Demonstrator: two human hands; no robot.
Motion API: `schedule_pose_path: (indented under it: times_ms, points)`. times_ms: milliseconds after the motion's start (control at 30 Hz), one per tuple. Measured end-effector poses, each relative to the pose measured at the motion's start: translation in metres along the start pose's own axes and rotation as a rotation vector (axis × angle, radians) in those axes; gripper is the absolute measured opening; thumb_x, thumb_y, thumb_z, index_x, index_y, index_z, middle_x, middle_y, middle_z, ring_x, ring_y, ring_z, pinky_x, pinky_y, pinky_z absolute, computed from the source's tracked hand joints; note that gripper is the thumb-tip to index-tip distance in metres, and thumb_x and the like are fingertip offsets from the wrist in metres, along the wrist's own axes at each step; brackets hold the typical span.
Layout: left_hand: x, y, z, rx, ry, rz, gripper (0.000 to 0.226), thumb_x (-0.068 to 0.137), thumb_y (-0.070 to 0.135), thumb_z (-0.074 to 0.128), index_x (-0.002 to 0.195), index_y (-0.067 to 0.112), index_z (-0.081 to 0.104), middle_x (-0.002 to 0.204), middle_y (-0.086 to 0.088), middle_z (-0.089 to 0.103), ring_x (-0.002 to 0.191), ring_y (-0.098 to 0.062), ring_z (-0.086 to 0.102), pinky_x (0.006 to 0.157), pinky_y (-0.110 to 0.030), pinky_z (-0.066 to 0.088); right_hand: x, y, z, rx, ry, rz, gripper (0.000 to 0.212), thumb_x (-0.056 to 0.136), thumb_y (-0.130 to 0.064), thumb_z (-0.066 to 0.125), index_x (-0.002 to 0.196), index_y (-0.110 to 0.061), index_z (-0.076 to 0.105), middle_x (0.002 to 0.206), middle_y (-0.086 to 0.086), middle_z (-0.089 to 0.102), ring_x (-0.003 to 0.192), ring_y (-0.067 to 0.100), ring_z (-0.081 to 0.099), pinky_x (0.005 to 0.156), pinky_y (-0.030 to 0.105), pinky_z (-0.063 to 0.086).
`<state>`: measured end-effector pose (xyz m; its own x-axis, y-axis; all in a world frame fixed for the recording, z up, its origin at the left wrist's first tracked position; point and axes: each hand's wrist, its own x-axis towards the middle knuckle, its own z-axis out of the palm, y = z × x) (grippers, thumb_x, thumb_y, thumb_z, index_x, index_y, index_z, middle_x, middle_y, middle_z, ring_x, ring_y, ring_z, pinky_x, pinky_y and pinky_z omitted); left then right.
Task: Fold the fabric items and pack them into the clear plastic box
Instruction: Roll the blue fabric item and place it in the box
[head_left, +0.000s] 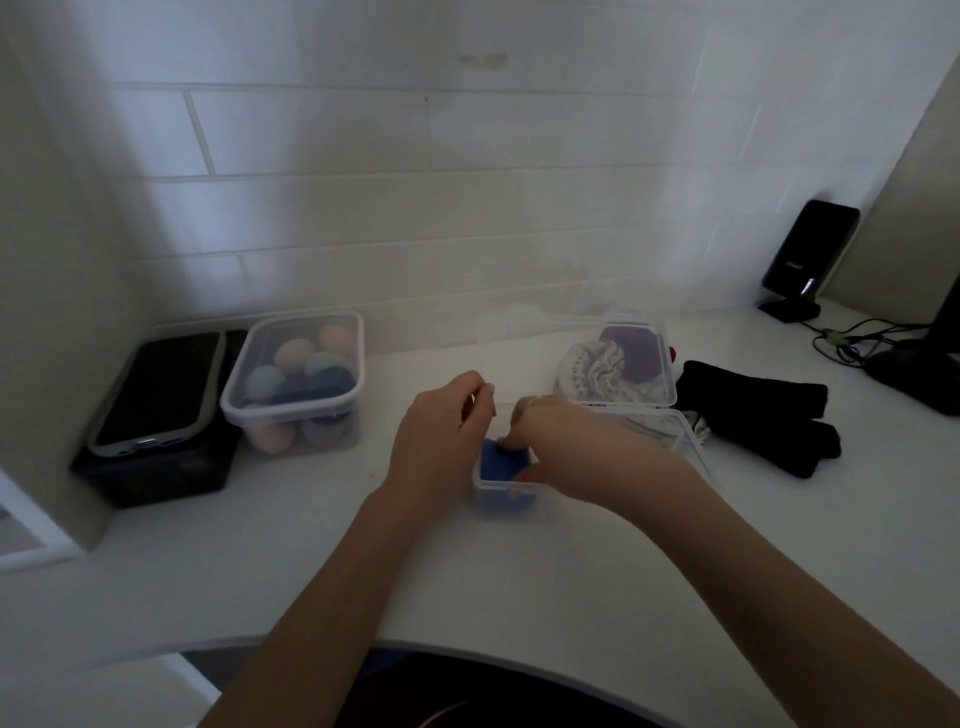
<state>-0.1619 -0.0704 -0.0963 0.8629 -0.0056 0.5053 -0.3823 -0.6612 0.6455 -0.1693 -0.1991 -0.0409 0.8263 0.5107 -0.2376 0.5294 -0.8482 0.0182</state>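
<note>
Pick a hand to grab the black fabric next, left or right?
Right, probably. The black fabric lies on the right hand's side of the box. The left hand sits at the box's far edge and would have to cross over it.

box (501, 491): clear smooth plastic | blue item (496, 460): soft matt cloth | counter (519, 582): smooth white

Blue fabric (498, 460), black gloves (758, 415)

faint white lettering on black speaker (808, 254), too small to read
</note>
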Motion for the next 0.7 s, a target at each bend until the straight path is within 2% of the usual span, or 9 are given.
schedule_pose_path:
  times_ms: [100, 233, 333, 433, 533, 633, 700]
  points:
    - [0.0, -0.001, 0.001, 0.004, 0.002, -0.005, 0.026, 0.094, 0.022, 0.047, 0.072, 0.009, 0.054, 0.049, 0.009, 0.043, 0.046, -0.008, 0.042, 0.047, -0.02, 0.027, 0.0, 0.0, 0.0, 0.008, 0.002, 0.018, 0.033, 0.092, -0.013, 0.051, 0.123, -0.009, 0.06, 0.123, 0.013, 0.059, 0.112, 0.03, 0.056, 0.094, 0.035, 0.047]
    - [0.0, -0.001, 0.001, 0.014, 0.002, 0.001, 0.027, 0.094, 0.021, 0.046, 0.072, 0.008, 0.053, 0.048, 0.009, 0.041, 0.044, -0.007, 0.038, 0.046, -0.019, 0.025, -0.005, 0.004, -0.001, 0.057, 0.051, -0.031, 0.03, 0.088, -0.021, 0.056, 0.115, -0.011, 0.066, 0.112, 0.012, 0.068, 0.106, 0.029, 0.061, 0.092, 0.04, 0.05]
    - [0.0, -0.001, 0.001, 0.054, 0.003, 0.032, 0.027, 0.096, 0.02, 0.044, 0.072, 0.01, 0.052, 0.048, 0.011, 0.038, 0.045, -0.007, 0.038, 0.048, -0.024, 0.024, -0.003, 0.006, 0.0, 0.097, 0.034, -0.042, 0.033, 0.088, -0.026, 0.058, 0.117, -0.011, 0.065, 0.114, 0.011, 0.068, 0.105, 0.03, 0.061, 0.093, 0.041, 0.049]
    - [0.001, 0.0, 0.0, 0.077, 0.007, 0.044, 0.027, 0.096, 0.019, 0.045, 0.073, 0.008, 0.053, 0.048, 0.012, 0.038, 0.045, -0.008, 0.038, 0.047, -0.023, 0.023, -0.002, 0.006, 0.0, 0.126, -0.004, -0.045, 0.038, 0.087, -0.033, 0.06, 0.118, -0.012, 0.064, 0.114, 0.01, 0.068, 0.102, 0.029, 0.061, 0.091, 0.038, 0.049]
    - [0.001, 0.001, -0.001, 0.073, 0.008, 0.039, 0.027, 0.095, 0.019, 0.046, 0.073, 0.005, 0.054, 0.047, 0.011, 0.037, 0.044, -0.007, 0.037, 0.047, -0.022, 0.022, -0.004, 0.007, 0.001, 0.171, -0.012, -0.051, 0.036, 0.089, -0.031, 0.056, 0.117, -0.011, 0.065, 0.114, 0.011, 0.068, 0.101, 0.03, 0.062, 0.089, 0.036, 0.049]
    - [0.001, 0.0, -0.001, 0.075, 0.016, 0.029, 0.027, 0.094, 0.02, 0.047, 0.073, 0.005, 0.055, 0.047, 0.01, 0.038, 0.045, -0.01, 0.038, 0.047, -0.024, 0.024, -0.007, 0.013, 0.0, 0.256, -0.015, -0.066, 0.038, 0.085, -0.031, 0.063, 0.118, -0.012, 0.064, 0.115, 0.009, 0.068, 0.105, 0.028, 0.062, 0.094, 0.041, 0.048]
    - [0.001, 0.0, -0.001, 0.086, 0.02, 0.02, 0.027, 0.094, 0.021, 0.047, 0.073, 0.006, 0.055, 0.049, 0.006, 0.042, 0.047, -0.016, 0.041, 0.047, -0.025, 0.026, -0.009, 0.018, -0.002, 0.329, -0.014, -0.054, 0.043, 0.084, -0.029, 0.065, 0.123, -0.013, 0.061, 0.12, 0.006, 0.067, 0.109, 0.024, 0.062, 0.097, 0.039, 0.047]
